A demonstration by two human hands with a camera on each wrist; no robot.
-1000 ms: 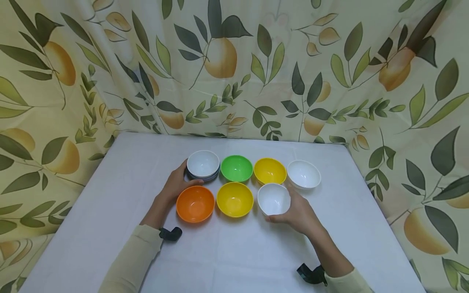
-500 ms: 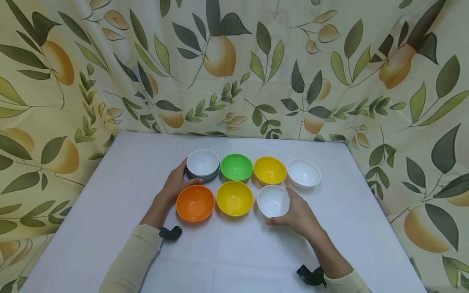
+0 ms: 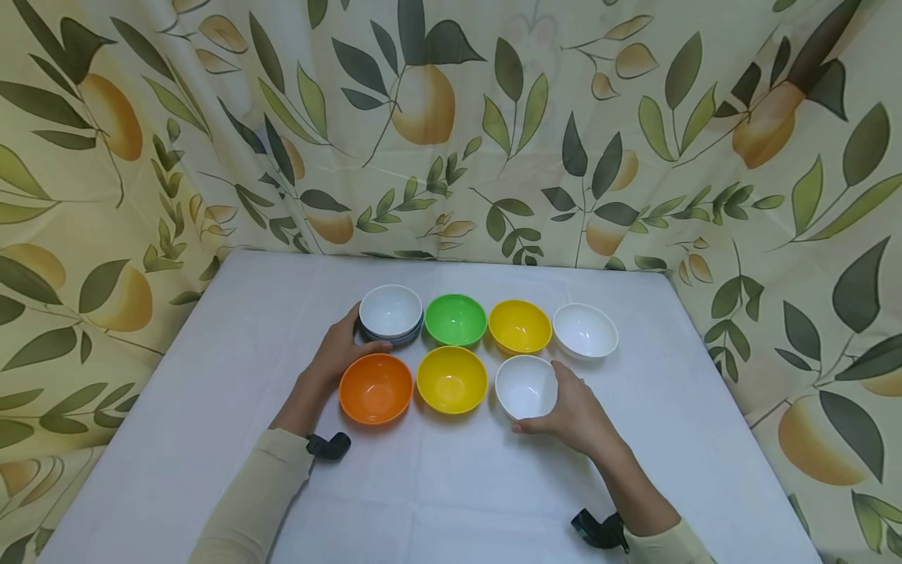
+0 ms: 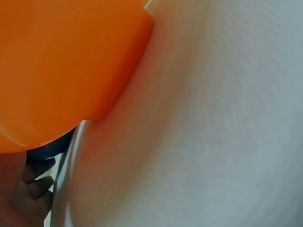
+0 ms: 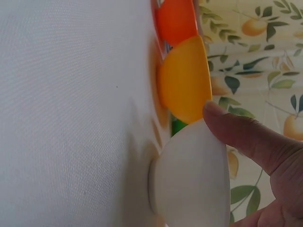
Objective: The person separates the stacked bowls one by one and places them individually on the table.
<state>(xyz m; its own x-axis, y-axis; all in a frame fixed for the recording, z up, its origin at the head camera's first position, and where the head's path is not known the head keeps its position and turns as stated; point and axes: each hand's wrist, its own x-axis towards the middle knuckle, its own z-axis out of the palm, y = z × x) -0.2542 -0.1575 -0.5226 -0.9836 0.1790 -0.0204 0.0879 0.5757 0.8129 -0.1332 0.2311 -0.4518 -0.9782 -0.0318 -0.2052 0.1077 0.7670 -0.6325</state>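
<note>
At the back left of the head view, my left hand (image 3: 341,348) grips a stack of bowls from its left side, thumb in front. A white bowl (image 3: 391,310) tops the stack, with dark blue-grey bowl rims (image 3: 403,339) beneath. My right hand (image 3: 579,409) holds another white bowl (image 3: 524,389) at the right end of the front row, thumb toward me. In the right wrist view, the thumb presses that bowl's rim, and its base is at or very near the cloth. An orange bowl (image 3: 376,390) and a yellow bowl (image 3: 452,381) share the front row.
Behind them stand a green bowl (image 3: 456,319), a second yellow bowl (image 3: 520,327) and a further white bowl (image 3: 585,331). White cloth covers the table (image 3: 451,486). A fruit-patterned curtain (image 3: 451,188) hangs along its back edge.
My right hand and its white bowl have come slightly toward me, widening the distance to the back yellow bowl. The left hand has stayed on the stack.
</note>
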